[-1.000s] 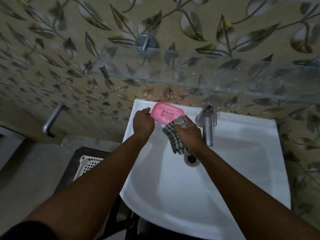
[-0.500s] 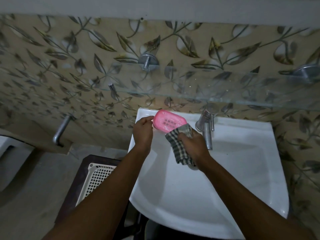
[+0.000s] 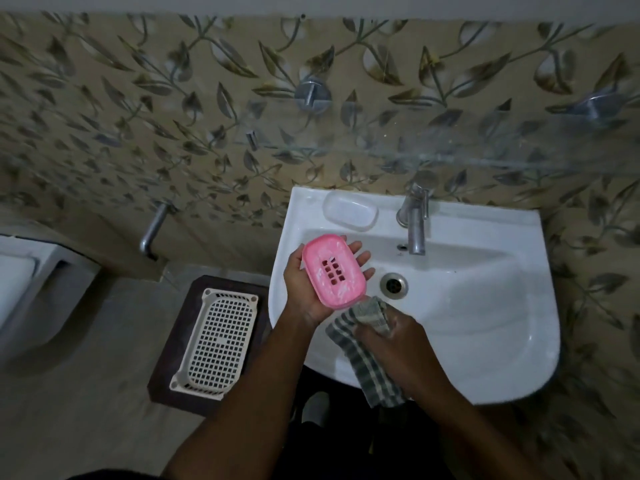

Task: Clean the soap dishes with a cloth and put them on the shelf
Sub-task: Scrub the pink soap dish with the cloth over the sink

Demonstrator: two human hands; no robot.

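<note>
A pink soap dish (image 3: 333, 271) with drain holes and white soap streaks lies in my left hand (image 3: 313, 289), held palm up over the left part of the white sink (image 3: 485, 323). My right hand (image 3: 398, 336) grips a checked cloth (image 3: 370, 355) just below the dish, with the cloth's bunched end touching the dish's lower edge. A clear white soap dish (image 3: 350, 211) sits on the sink's back ledge, left of the tap. The glass shelf (image 3: 450, 147) runs along the wall above the sink.
A metal tap (image 3: 414, 223) stands at the back of the sink and the drain (image 3: 393, 285) lies in the basin. On a dark stool left of the sink rests a cream plastic basket (image 3: 216, 342). A metal pipe (image 3: 154, 225) sticks out from the wall.
My left hand has lifted the pink dish off the back ledge and brought it nearer, turned face up. The clear dish under it now shows. My right hand moved down with the cloth.
</note>
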